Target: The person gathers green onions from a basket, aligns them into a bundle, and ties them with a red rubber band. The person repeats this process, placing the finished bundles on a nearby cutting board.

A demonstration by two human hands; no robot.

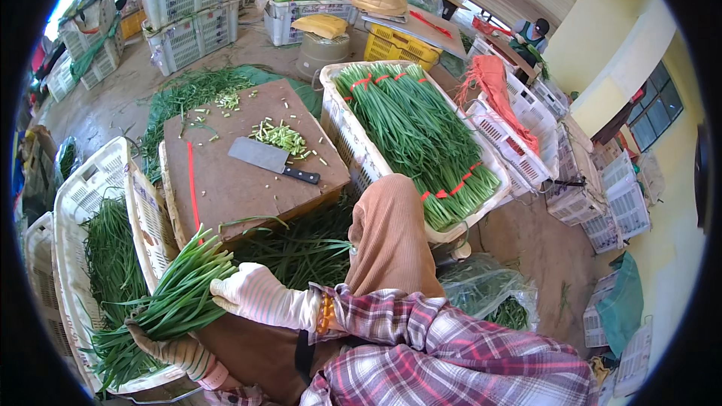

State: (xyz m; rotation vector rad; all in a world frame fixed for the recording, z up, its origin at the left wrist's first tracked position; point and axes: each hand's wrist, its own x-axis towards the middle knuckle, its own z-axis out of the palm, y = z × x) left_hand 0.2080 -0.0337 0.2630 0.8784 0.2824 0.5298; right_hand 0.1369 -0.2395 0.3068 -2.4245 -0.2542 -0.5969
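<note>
A loose bunch of garlic chives (180, 287) lies across both my gloved hands, pale cut ends up and leafy tips hanging lower left. My left hand (172, 352), in a dirty striped glove, is closed around its leafy part from below. My right hand (254, 296), in a cleaner striped glove, has its curled fingers against the bunch's right side, pinching it. Behind them is a brown board (225, 180) bearing a cleaver (265, 157) with a black handle, a red strip (193, 186) and chopped stem ends (282, 136).
A white crate (84, 270) of loose chives stands at left. Another crate (338, 118) by my knee holds chives tied with red bands. A clear plastic bag (491, 287) lies at right. Two people work farther back, one at a covered crate (307, 11). Stacked crates (192, 34) line the room.
</note>
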